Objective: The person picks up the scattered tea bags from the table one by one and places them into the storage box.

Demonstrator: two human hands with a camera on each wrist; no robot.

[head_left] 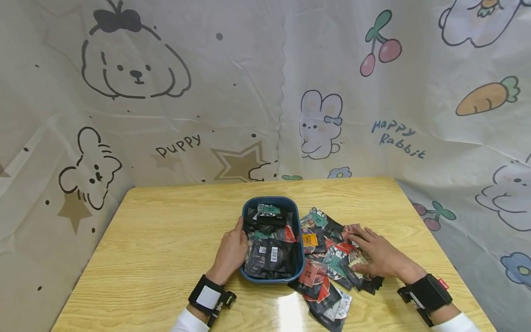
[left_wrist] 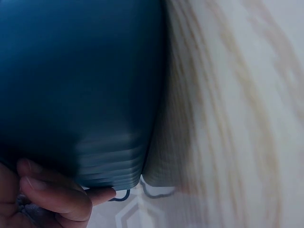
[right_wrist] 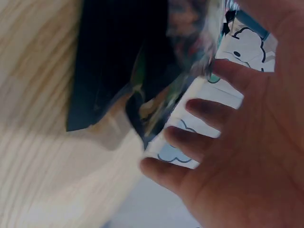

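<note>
A dark blue bin [head_left: 272,280] holds black snack packets [head_left: 271,258] with red and green labels. My left hand [head_left: 230,253] is at the bin's left side. In the left wrist view some of its fingers [left_wrist: 57,202] curl toward the palm beside the bin's wall [left_wrist: 95,85], and one stretches along it. A small greyish patch shows by the palm; its kind is unclear. Right of the bin lies a loose heap of similar packets [head_left: 323,272]. Over the heap's right side my right hand [head_left: 383,256] spreads its fingers, a packet [right_wrist: 156,80] close by.
Everything stands on a light wood-grain table [head_left: 174,240]. Behind it hangs a pale curtain [head_left: 232,92] with cartoon animals. Several packets [head_left: 332,309] reach toward the table's near edge. A black band [head_left: 429,295] is on the right wrist.
</note>
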